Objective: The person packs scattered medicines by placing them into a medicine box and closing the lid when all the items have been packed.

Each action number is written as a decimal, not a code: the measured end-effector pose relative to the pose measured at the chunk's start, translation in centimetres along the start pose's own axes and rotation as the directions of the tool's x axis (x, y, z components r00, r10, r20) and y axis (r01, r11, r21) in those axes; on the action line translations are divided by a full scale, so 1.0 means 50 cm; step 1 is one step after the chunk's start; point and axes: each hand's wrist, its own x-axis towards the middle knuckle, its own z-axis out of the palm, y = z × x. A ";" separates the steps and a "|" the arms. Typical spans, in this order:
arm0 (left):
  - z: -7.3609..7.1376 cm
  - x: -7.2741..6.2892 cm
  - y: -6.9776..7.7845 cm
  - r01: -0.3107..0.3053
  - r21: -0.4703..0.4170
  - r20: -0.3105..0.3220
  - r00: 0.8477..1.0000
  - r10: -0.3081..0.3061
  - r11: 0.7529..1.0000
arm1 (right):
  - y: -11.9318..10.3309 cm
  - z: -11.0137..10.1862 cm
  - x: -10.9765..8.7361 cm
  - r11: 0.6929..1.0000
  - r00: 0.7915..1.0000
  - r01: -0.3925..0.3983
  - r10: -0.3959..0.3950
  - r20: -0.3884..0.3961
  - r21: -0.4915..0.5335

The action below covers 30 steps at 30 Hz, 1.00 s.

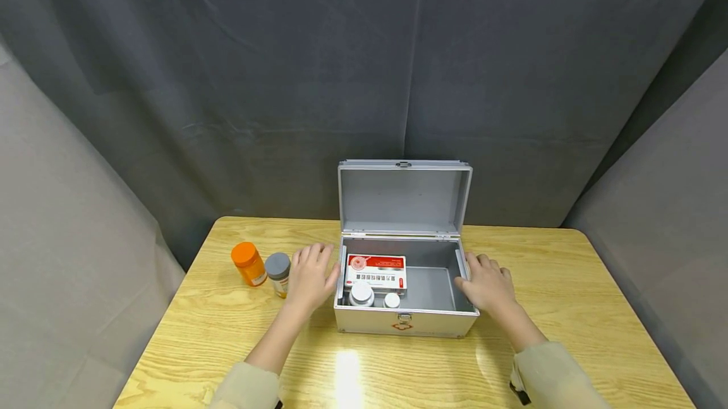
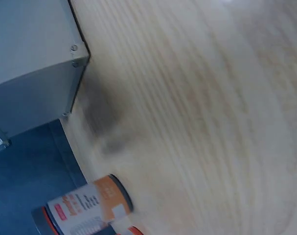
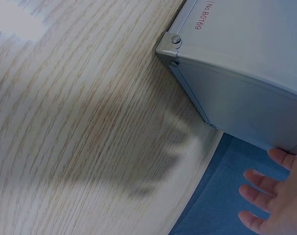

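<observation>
A silver first-aid case [image 1: 370, 322] stands on the table with its lid [image 1: 404, 200] raised. In its left part lie a red and white medicine box [image 1: 376, 276], a white bottle [image 1: 361, 295] and a smaller white-capped bottle [image 1: 392, 301]. My left hand [image 1: 309, 276] is beside the case's left wall, fingers extended, holding nothing. Partly behind it stands a grey-capped bottle [image 1: 277, 267], whose orange and white label shows in the left wrist view. At the right rim, my right hand [image 1: 490, 279] touches the case with its fingers loosely spread along the outside [image 3: 246, 93].
An orange bottle [image 1: 248, 263] stands left of the grey-capped one. The wooden table [image 1: 546, 282] ends at a dark grey curtain [image 1: 284, 80] behind, with light grey cloth [image 1: 68, 238] at the sides.
</observation>
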 end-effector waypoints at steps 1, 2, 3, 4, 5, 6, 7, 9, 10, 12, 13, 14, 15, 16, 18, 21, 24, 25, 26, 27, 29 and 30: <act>0.000 -0.003 -0.005 0.021 0.004 -0.012 1.000 -0.021 1.000 | 0.000 0.000 0.000 1.000 1.000 0.000 0.000 0.000 0.001; -0.001 -0.005 -0.010 0.043 0.011 -0.020 0.999 -0.043 0.999 | 0.000 0.000 0.000 1.000 1.000 0.000 0.000 0.000 0.001; -0.002 -0.007 -0.015 0.068 0.012 -0.029 0.997 -0.068 0.998 | 0.001 0.001 0.001 1.000 1.000 0.000 0.000 0.001 0.002; -0.003 -0.009 -0.020 0.093 0.020 -0.035 0.995 -0.092 0.995 | 0.001 0.001 0.001 1.000 1.000 -0.001 0.001 0.002 0.002; -0.004 -0.010 -0.025 0.117 0.029 -0.042 0.992 -0.116 0.993 | 0.001 0.001 0.001 1.000 1.000 -0.001 0.001 0.003 0.004; -0.006 -0.011 -0.030 0.141 0.036 -0.047 0.989 -0.139 0.989 | 0.002 0.001 0.001 1.000 1.000 -0.002 0.002 0.004 0.003; -0.006 -0.012 -0.036 0.165 0.041 -0.048 0.986 -0.163 0.985 | 0.002 0.001 0.001 1.000 1.000 -0.003 0.003 0.006 0.003; -0.007 -0.013 -0.047 0.207 0.051 -0.043 0.978 -0.205 0.977 | 0.002 0.002 0.002 1.000 1.000 -0.003 0.003 0.008 0.004; -0.008 -0.014 -0.053 0.225 0.053 -0.036 0.974 -0.223 0.973 | 0.002 0.003 0.002 1.000 1.000 -0.004 0.004 0.008 0.005; -0.009 -0.015 -0.063 0.255 0.057 -0.017 0.967 -0.254 0.965 | 0.002 0.003 0.002 1.000 1.000 -0.005 0.005 0.009 0.008; -0.009 -0.016 -0.068 0.267 0.058 -0.007 0.964 -0.267 0.962 | 0.002 0.003 0.002 1.000 1.000 -0.006 0.006 0.010 0.010; -0.009 -0.017 -0.072 0.278 0.061 0.003 0.960 -0.279 0.959 | 0.003 0.003 0.002 1.000 1.000 -0.007 0.007 0.010 0.011; -0.010 -0.018 -0.077 0.288 0.064 0.012 0.957 -0.290 0.955 | 0.003 0.003 0.001 1.000 1.000 -0.009 0.008 0.010 0.013; -0.010 -0.019 -0.081 0.300 0.063 0.020 0.953 -0.302 0.952 | 0.003 0.003 0.001 1.000 1.000 -0.009 0.009 0.010 0.014; -0.011 -0.021 -0.088 0.321 0.062 0.035 0.946 -0.323 0.945 | 0.003 0.003 0.001 1.000 1.000 -0.010 0.010 0.011 0.016; -0.011 -0.026 -0.098 0.358 0.057 0.066 0.930 -0.361 0.932 | 0.003 0.003 0.001 1.000 1.000 -0.008 0.008 0.012 0.015; -0.009 -0.030 -0.106 0.390 0.044 0.095 0.915 -0.393 0.920 | 0.003 0.004 0.001 1.000 1.000 -0.006 0.006 0.014 0.014; -0.009 -0.031 -0.108 0.400 0.041 0.105 0.910 -0.402 0.916 | 0.003 0.004 0.001 1.000 1.000 -0.006 0.006 0.015 0.015; -0.009 -0.032 -0.110 0.407 0.037 0.114 0.906 -0.408 0.913 | 0.003 0.004 0.001 1.000 1.000 -0.006 0.006 0.015 0.016; -0.009 -0.034 -0.111 0.415 0.032 0.123 0.901 -0.415 0.909 | 0.003 0.004 0.001 1.000 1.000 -0.005 0.005 0.015 0.016; -0.009 -0.036 -0.114 0.425 0.037 0.140 0.894 -0.425 0.905 | 0.004 0.005 0.001 1.000 1.000 -0.005 0.004 0.017 0.018; -0.009 -0.037 -0.115 0.428 0.042 0.148 0.891 -0.429 0.903 | 0.004 0.005 0.001 1.000 1.000 -0.005 0.005 0.018 0.018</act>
